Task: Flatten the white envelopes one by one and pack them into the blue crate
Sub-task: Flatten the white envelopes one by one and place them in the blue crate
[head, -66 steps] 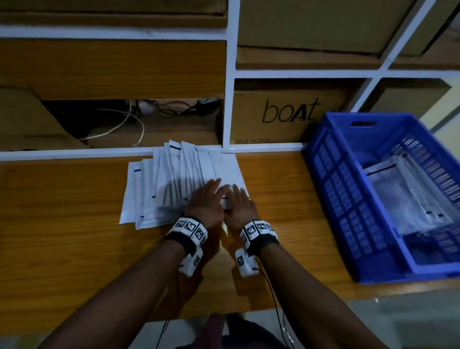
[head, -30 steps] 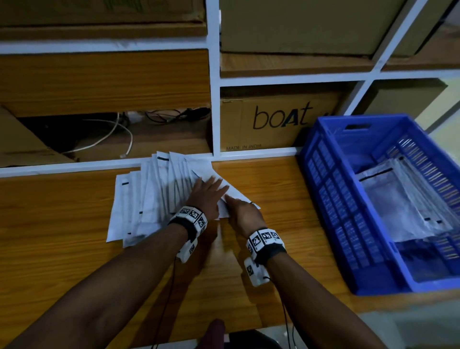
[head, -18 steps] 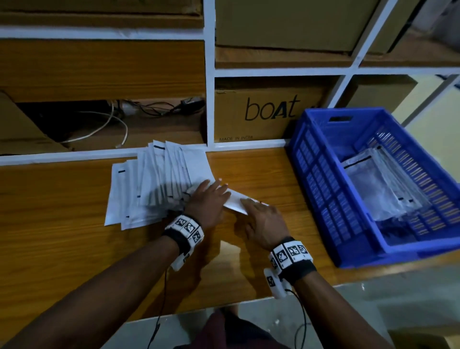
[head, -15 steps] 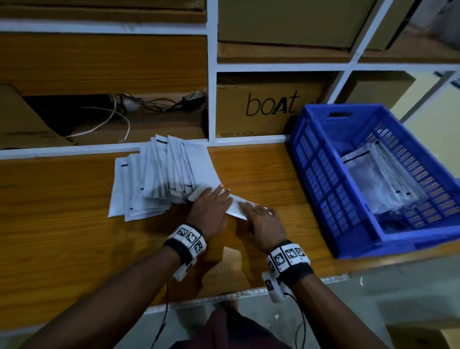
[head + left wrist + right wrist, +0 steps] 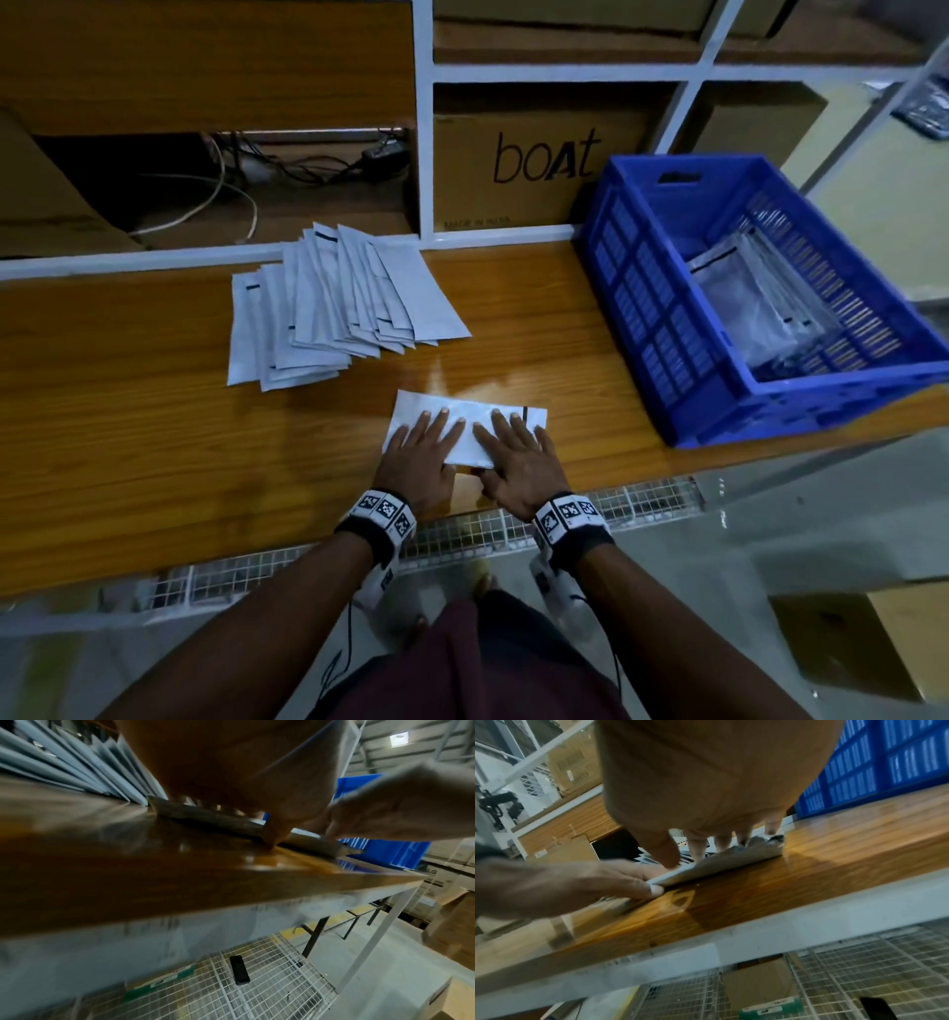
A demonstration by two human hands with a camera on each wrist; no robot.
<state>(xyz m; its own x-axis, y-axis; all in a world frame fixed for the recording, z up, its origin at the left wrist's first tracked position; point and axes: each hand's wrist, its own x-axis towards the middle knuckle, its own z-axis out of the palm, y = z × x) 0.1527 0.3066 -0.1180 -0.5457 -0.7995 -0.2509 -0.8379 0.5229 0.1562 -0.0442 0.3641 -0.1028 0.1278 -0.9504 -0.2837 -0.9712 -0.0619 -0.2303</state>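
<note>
A wooden table (image 5: 154,411) is bearing a blue crate (image 5: 662,329) at its right end. Near its front edge, a left hand (image 5: 416,462) and right hand (image 5: 524,465) are pressing straight, spread fingers on one white envelope (image 5: 467,411), likely light, limp and slippery, best pinched at an edge.

One white envelope (image 5: 475,419) lies flat near the tabletop's front edge. The fanned envelope pile (image 5: 334,303) sits toward the back edge. The blue crate (image 5: 667,308), at the right end, holds envelopes.
</note>
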